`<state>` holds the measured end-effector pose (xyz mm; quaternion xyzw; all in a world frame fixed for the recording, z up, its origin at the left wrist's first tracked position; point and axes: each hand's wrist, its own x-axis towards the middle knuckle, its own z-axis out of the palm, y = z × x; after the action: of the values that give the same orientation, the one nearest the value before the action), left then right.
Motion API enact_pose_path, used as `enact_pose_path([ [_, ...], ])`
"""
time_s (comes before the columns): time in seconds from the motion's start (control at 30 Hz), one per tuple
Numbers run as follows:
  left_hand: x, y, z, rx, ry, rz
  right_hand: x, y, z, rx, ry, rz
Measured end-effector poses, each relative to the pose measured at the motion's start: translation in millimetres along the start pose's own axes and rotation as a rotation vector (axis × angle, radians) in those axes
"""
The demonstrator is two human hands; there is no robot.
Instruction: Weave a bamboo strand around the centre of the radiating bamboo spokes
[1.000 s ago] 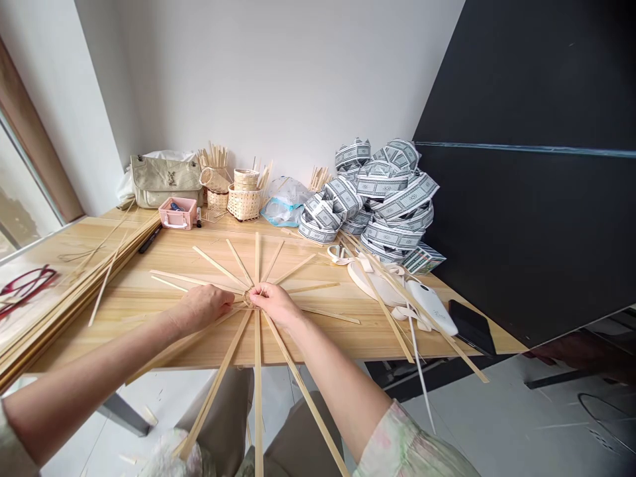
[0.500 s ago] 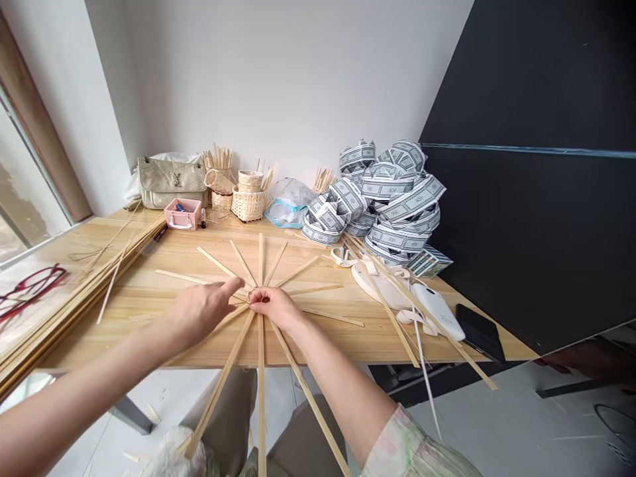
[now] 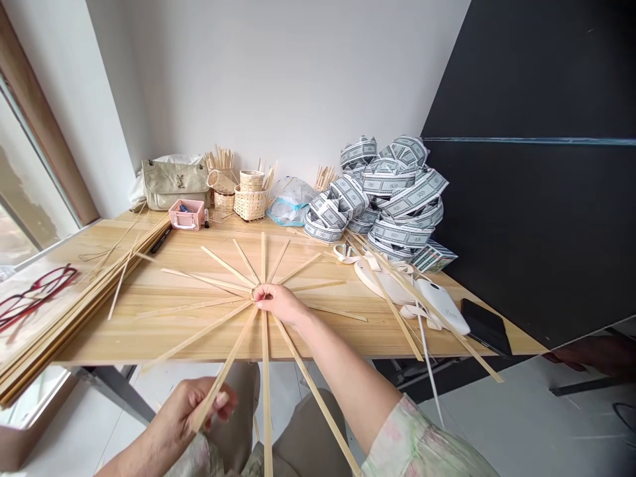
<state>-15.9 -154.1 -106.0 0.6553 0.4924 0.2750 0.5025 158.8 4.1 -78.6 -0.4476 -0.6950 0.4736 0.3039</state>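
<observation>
Bamboo strips [image 3: 226, 267] pale, matt, smooth; wooden tabletop [image 3: 348, 338] lightly glossy; box [image 3: 186, 215] pink plastic; phone [image 3: 484, 326] glossy black.

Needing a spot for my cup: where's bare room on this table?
Bare wood lies between the strip fan and white device, and left of the fan by the stacked strips. The back, with baskets and patterned rolls, is crowded.

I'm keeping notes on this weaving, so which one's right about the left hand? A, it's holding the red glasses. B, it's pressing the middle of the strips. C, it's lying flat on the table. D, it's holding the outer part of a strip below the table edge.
D. The left hand is below the edge of the table, its fingers around a bamboo strip, while the right hand rests on the middle of the fan of strips.
</observation>
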Motion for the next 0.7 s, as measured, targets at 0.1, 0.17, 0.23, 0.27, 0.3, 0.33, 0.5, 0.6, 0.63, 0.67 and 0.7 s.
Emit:
enact_pose_path([
  [0.1,6,28,-8.1,-0.042,0.152,0.136,-1,-2,-1,0.013,-0.025,0.001],
  [0.17,10,42,-17.9,0.005,0.235,0.178,-2,-4,-3,0.028,-0.042,0.003],
  [0.23,16,49,-27.1,0.055,0.297,0.172,-4,-7,-4,0.046,-0.061,0.000],
  [0.27,19,51,-30.8,0.076,0.321,0.168,-5,-9,-5,0.052,-0.072,-0.002],
  [0.3,23,52,-34.0,0.093,0.334,0.166,-6,-10,-6,0.060,-0.084,-0.004],
  [0.33,26,52,-36.6,0.106,0.336,0.172,-7,-12,-6,0.071,-0.098,-0.004],
  [0.5,38,61,-45.1,0.113,0.309,0.199,-8,-10,-9,0.154,-0.177,-0.023],
  [0.6,41,69,-48.3,0.083,0.307,0.156,-8,-7,-11,0.165,-0.198,-0.033],
  [0.63,42,72,-48.9,0.060,0.304,0.140,-8,-7,-11,0.166,-0.199,-0.032],
  [0.67,43,73,-49.2,0.032,0.300,0.129,-9,-7,-11,0.169,-0.200,-0.029],
  [0.7,43,75,-49.1,0.005,0.297,0.122,-9,-7,-12,0.174,-0.200,-0.025],
])
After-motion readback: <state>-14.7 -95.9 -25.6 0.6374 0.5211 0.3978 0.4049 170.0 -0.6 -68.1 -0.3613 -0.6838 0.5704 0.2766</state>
